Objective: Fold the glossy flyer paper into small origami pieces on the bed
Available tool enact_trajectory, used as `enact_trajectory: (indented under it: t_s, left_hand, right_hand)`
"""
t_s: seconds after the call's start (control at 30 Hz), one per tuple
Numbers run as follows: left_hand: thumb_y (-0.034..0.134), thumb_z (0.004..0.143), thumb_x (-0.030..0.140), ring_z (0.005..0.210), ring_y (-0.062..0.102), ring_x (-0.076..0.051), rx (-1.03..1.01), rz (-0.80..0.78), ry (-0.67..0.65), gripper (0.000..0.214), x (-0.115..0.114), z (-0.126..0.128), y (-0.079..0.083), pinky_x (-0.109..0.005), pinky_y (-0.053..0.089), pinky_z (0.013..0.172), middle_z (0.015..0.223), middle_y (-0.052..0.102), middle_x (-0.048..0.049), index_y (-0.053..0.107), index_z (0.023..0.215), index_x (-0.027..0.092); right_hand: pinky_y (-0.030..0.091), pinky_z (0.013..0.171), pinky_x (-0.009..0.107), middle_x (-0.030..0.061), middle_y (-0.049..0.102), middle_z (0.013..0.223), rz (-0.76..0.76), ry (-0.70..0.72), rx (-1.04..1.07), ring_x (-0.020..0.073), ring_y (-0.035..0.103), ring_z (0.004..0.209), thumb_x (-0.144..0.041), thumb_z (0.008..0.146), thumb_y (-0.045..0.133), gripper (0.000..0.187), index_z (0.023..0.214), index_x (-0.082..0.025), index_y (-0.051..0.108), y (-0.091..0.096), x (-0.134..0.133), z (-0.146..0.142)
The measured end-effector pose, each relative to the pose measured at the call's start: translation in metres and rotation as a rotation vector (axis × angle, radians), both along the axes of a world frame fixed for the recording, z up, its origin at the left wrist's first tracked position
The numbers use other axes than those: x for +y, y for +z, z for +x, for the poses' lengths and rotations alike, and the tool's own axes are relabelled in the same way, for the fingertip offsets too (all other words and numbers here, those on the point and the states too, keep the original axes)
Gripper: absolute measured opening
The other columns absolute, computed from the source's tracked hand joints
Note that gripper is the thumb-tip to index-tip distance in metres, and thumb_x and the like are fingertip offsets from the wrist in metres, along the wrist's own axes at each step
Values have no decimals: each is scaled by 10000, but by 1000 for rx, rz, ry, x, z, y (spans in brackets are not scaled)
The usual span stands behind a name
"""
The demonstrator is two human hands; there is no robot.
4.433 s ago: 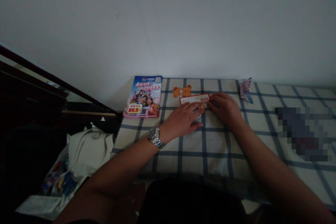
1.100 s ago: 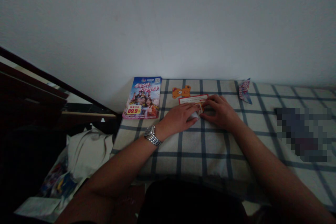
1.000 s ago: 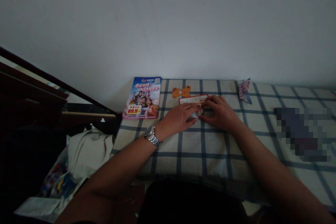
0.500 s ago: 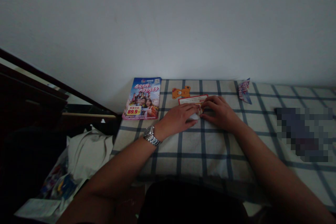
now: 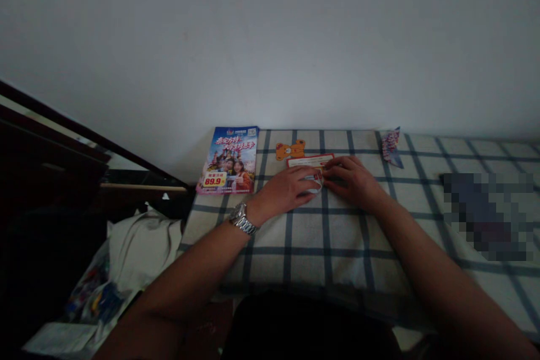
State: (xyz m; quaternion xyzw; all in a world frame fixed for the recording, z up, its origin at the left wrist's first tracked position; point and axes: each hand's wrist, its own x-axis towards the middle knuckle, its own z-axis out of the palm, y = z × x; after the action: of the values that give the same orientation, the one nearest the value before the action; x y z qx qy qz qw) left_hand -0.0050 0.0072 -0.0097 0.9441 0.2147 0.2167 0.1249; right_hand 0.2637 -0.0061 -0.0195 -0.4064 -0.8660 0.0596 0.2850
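Observation:
A printed paper sheet [image 5: 310,161] with a red border lies on the checked cloth, its near part folded up or curled. My left hand [image 5: 291,188], with a metal watch at the wrist, lies over the sheet's left part, fingers stretched across it and the thumb at its near edge. At the sheet's right edge, my right hand [image 5: 352,180] has its fingers bent and pinches the paper. Between the two hands a whitish part with red print [image 5: 316,177] shows. The fingers hide much of the sheet.
A stack of colourful flyers [image 5: 230,160] lies to the left. Behind the sheet is a bear print or cutout [image 5: 290,149]. A folded piece of printed paper [image 5: 391,147] stands near the wall [image 5: 270,39]. A blurred-out dark object [image 5: 485,216] lies right. White bags [image 5: 143,242] sit below left.
My left fingers have shifted slightly on the sheet, and red print now shows between my hands. My right hand has barely moved.

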Motion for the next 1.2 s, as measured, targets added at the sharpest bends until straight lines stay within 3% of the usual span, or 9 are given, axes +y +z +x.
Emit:
enact_trajectory:
  t_s: [0.33, 0.87, 1.2]
  left_hand:
    - [600, 1060, 282, 1301, 607, -236, -5, 21, 30, 215, 6, -3, 2, -475, 497, 1160, 1370, 664, -73, 722, 1232, 235]
    - [658, 1016, 263, 1285, 587, -249, 22, 47, 12, 274, 4, -6, 4, -483, 492, 1142, 1390, 633, -77, 726, 1281, 269]
    - [620, 1033, 262, 1239, 603, -245, 12, 83, 50, 228, 2, -1, 5, -477, 514, 1110, 1329, 668, -65, 760, 1213, 263]
  right_hand:
    - [572, 954, 480, 99, 751, 1156, -9, 58, 25, 289, 694, 1091, -262, 982, 715, 55, 1014, -226, 740, 4, -1, -2]
    - [592, 1000, 494, 104, 759, 1233, 16, 62, 3, 289, 712, 1140, -227, 1018, 645, 176, 1145, -238, 767, 0, -1, -4]
    - [592, 1004, 527, 122, 740, 1259, -25, 66, 28, 321, 699, 1163, -308, 944, 763, 257, 1192, -242, 757, 2, -4, -5]
